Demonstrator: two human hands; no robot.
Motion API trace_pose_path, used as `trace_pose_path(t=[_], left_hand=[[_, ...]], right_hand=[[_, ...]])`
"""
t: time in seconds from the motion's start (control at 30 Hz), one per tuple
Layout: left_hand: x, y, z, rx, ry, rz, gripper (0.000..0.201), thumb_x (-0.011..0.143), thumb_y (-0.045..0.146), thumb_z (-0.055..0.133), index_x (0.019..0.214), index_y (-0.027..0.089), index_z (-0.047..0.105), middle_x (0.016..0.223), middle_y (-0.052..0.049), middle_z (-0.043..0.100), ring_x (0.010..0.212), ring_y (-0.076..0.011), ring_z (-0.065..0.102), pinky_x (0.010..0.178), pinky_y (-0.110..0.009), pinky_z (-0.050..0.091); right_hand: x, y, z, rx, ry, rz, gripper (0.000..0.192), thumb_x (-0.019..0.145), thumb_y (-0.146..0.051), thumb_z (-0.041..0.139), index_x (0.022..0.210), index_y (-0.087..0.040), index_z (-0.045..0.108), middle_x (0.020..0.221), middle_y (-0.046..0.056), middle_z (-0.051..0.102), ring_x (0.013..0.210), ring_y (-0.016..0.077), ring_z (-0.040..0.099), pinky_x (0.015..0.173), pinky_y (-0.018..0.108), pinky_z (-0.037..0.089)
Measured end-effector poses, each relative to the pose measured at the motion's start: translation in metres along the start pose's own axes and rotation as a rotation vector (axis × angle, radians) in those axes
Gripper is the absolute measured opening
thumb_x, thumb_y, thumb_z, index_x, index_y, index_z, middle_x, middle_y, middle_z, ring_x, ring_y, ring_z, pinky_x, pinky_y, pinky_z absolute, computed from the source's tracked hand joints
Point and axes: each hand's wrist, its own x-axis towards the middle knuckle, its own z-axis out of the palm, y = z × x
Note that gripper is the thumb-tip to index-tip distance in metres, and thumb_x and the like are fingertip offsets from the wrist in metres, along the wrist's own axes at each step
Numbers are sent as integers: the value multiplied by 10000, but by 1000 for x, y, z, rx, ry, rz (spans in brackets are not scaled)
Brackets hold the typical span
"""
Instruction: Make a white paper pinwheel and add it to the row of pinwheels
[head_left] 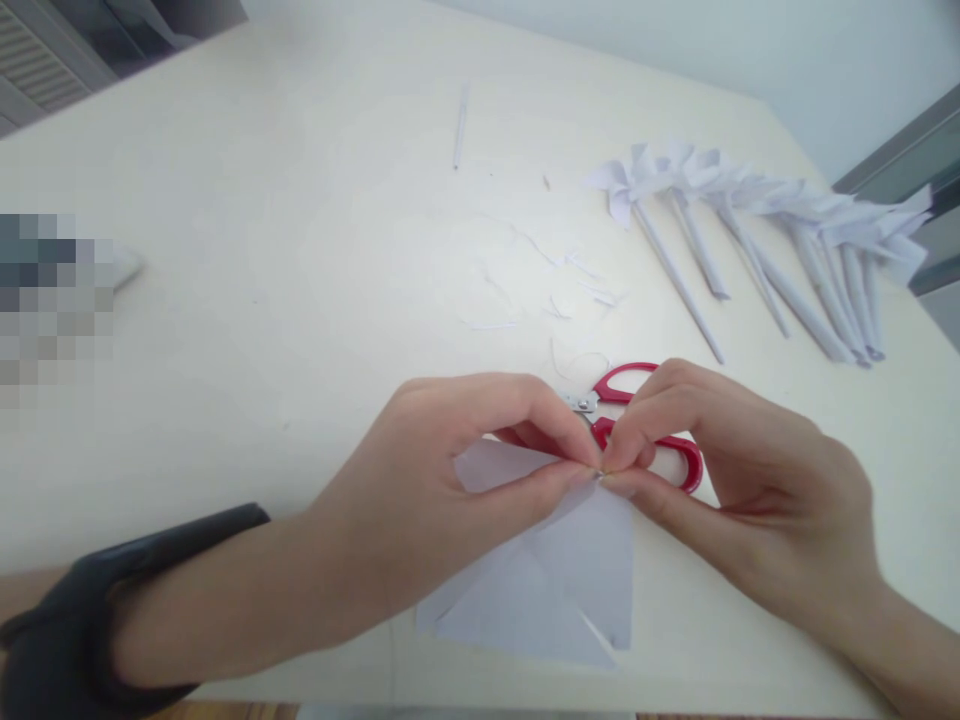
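Note:
My left hand and my right hand meet, thumbs and forefingers pinched closely together. Between the fingertips shows a tiny shiny bit, too small to name. Below them lies a square white paper sheet with slits cut in from its corners, partly covered by my left hand. Red-handled scissors rest on the table just behind the fingers, partly hidden by both hands.
Several white paper pinwheels on rolled paper sticks lie in a row at the right back. Thin paper or thread scraps are scattered mid-table. A thin white stick lies farther back. A blurred-out object stands at the left edge.

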Motion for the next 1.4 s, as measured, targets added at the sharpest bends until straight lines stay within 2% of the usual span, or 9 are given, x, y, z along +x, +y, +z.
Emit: trace_pose_path(t=[0.23,0.5,0.63,0.77,0.9,1.03,1.13,1.27,1.4], left_hand=[[-2,1,-3,6,-32,36,110,774,112,594,744,198,657,767,70,700,732,-67,639,712,-141,488],[-2,-5,-1,-8,-32,55,129,789,97,581,780,210,643,805,70,695,757,-82,642,719,-174,507],[-4,-7,1,22,-23,86,102,794,159,610,859,234,635,864,71,683,829,-107,634,766,-214,510],[-2,-5,2,16,-42,53,72,786,155,615,827,208,641,846,46,683,810,-122,637,753,-240,512],[0,-1,1,-13,-73,1,86,769,113,596,770,187,640,817,23,688,790,-144,642,744,-268,517],[1,0,0,-99,-103,-70,94,780,120,569,766,196,623,807,30,686,786,-134,642,719,-234,522],[1,-1,-2,-158,-111,-140,103,785,121,568,763,207,621,775,58,680,749,-90,633,662,-151,510],[2,-5,-4,-205,-121,-191,108,803,138,570,761,220,627,756,94,673,650,-33,605,578,-72,477],[4,-10,-3,-197,-91,-188,114,821,156,575,780,243,635,752,121,665,592,-3,581,548,-42,453]], right_hand=[[-1,0,4,71,34,3,151,720,-58,660,805,-173,614,741,12,575,668,127,523,596,311,430],[-3,-1,8,69,58,47,138,728,-60,632,790,-180,605,729,14,548,666,135,515,580,320,423],[-4,-2,7,30,88,94,128,740,-77,626,794,-191,603,735,14,554,672,143,515,580,328,411],[-6,-4,7,-5,91,93,125,733,-78,624,780,-192,604,739,17,569,760,171,552,715,362,436],[-5,-4,9,-16,93,79,130,726,-70,631,771,-189,605,755,20,583,865,194,567,875,391,403],[-1,-4,5,-13,33,74,56,773,-149,627,793,-195,602,759,10,574,762,155,555,749,340,438],[4,-1,-7,-119,10,128,56,821,-208,586,875,-210,600,845,14,582,796,147,551,665,298,447],[6,10,-23,-426,-100,246,151,797,-272,609,943,-255,574,954,-5,593,835,147,553,624,268,463],[2,21,-25,-597,-222,294,204,794,-318,597,985,-264,553,1058,11,573,940,172,548,706,286,493]])
